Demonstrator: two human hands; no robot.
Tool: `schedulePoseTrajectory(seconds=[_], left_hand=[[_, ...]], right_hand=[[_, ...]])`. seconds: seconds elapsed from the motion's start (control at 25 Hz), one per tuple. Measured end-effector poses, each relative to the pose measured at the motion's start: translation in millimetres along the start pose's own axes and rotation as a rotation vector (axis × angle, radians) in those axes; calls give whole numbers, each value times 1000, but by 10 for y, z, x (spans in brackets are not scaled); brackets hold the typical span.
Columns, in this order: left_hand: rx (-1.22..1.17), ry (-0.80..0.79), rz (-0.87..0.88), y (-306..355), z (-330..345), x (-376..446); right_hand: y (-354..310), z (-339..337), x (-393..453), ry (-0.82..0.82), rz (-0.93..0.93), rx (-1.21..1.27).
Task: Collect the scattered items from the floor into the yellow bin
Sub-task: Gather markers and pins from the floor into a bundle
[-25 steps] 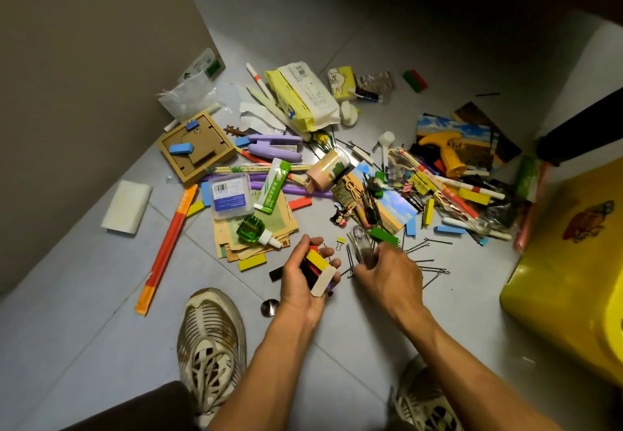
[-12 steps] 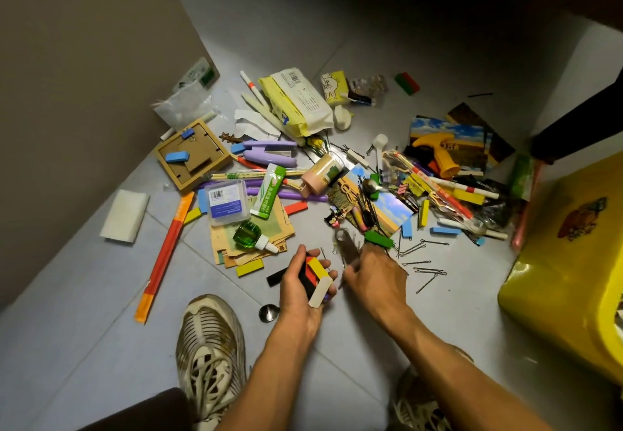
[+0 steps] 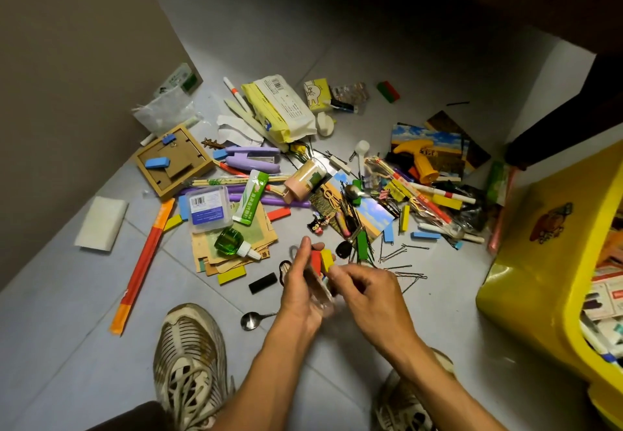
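the left hand [image 3: 300, 290] is cupping a small stack of coloured blocks [image 3: 322, 260], red and yellow showing between the fingers, apparently so several pieces can go over in one trip; the right hand [image 3: 367, 295] is meeting it from the right, fingers curled and pinching at the stack's edge, though what it is gripping is too blurred to tell; both forearms are reaching forward and low, hands together above the floor [image 3: 101, 346]; the yellow bin [image 3: 539, 279] is standing well to the right, already holding some things; most of the clutter is lying beyond the hands, with hairpins [image 3: 401, 262] just beside them and a spoon [image 3: 251, 321] near the left wrist.
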State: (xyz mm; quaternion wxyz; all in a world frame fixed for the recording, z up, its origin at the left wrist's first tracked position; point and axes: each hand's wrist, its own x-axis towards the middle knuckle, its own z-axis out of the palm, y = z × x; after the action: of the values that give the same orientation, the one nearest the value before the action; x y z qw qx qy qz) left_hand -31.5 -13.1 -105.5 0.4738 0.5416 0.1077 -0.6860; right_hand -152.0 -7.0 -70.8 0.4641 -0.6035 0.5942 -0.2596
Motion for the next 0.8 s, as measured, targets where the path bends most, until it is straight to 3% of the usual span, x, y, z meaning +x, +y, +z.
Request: schedulePoseTrajectory(seconds=[0.12,0.2,0.28,0.44,0.52,0.64,0.8], left_hand=[[34,71,8,33,1,12],[73,121,11,64,-28,24],[91,152,14,91,-61,37],[66,145,30,124,-47,98],[55,111,23,106,1,124],[38,60,24,75,117,71],[0,-45,52,102,185,37]], right_hand=[[227,-45,274,161,74,-239],[414,-59,457,94,214,-503],[517,-57,587,12,281,-591],[339,-99,636,215,293,-295],[144,-64,502,119,185,-62],[-45,-55,322,-75,36,20],[-79,-199,505,-26,10,-10]])
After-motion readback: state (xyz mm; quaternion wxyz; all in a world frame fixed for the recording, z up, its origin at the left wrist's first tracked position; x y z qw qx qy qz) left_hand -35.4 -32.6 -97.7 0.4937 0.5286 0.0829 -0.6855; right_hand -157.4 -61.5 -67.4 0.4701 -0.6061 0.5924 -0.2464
